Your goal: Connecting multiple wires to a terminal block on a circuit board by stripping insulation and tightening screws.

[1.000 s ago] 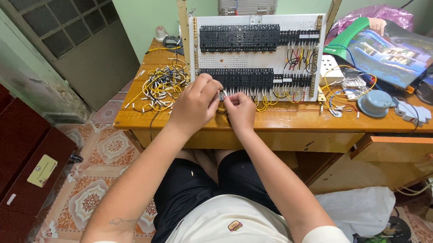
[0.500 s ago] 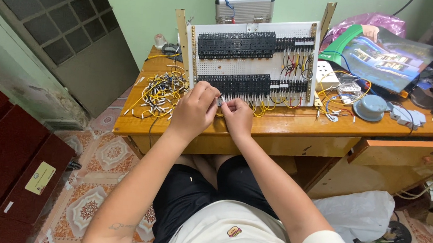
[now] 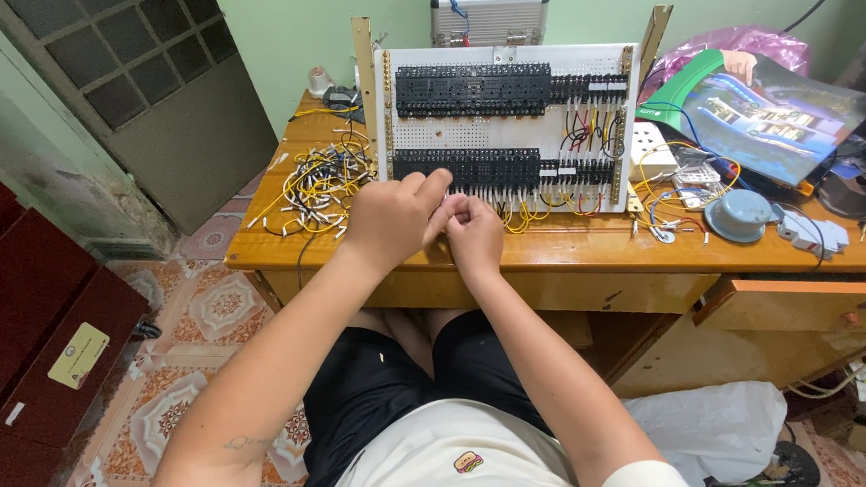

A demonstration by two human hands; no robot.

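Since a moment ago we are keeping both hands pressed together at the panel [image 3: 500, 127], left hand [image 3: 392, 216] and right hand [image 3: 476, 228] pinching something hidden, likely wiring the lower terminal row [image 3: 468, 165], needing precise insertion next.

Your two hands, left hand [image 3: 390, 219] and right hand [image 3: 474, 231], are close together just before the white panel [image 3: 500, 127], which stands upright at 12 o'clock and blocks the way forward. At 9 o'clock the pile of yellow wires [image 3: 314, 188] covers the desk. At 3 o'clock a bare strip of desk [image 3: 593, 245] is free, until the grey round part [image 3: 740, 214].
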